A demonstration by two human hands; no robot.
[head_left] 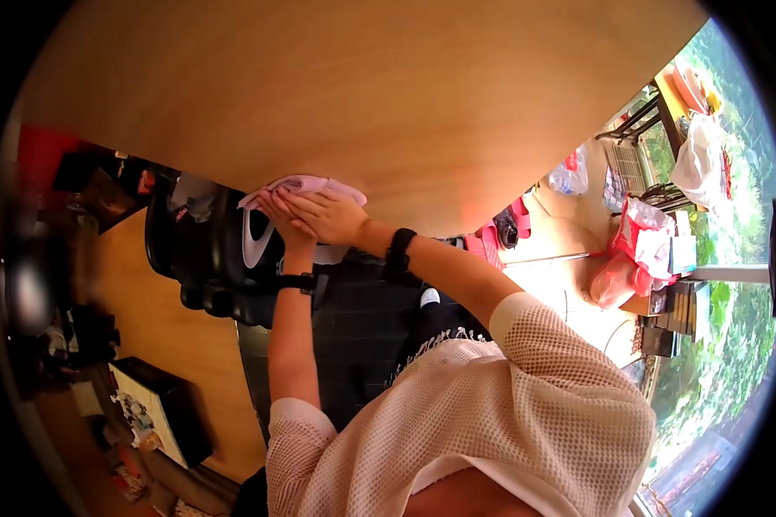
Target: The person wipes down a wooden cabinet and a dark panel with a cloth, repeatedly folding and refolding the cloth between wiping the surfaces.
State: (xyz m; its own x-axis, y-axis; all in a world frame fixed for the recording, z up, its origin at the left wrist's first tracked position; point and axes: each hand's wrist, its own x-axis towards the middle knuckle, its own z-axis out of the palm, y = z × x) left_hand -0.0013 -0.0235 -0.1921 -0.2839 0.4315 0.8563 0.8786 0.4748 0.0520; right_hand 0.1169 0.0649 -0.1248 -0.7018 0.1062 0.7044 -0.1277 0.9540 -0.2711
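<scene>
A folded pink cloth [306,184] lies at the near edge of the wooden table [362,86], its layers rolled up at the far side. Against its near side is my left hand [286,220], with its fingers on the cloth and partly hidden under the other hand. My right hand [332,215] lies across the left one and the cloth, fingers stretched out and pointing left. A dark band is on each wrist.
Black chairs [224,241] stand by the table at left. Beyond them is another wooden surface [159,293]. Pink shoes [487,246] and plastic bags [569,172] lie on the floor at right. A red-and-white bag [642,237] and stacked boxes [685,306] sit near the window.
</scene>
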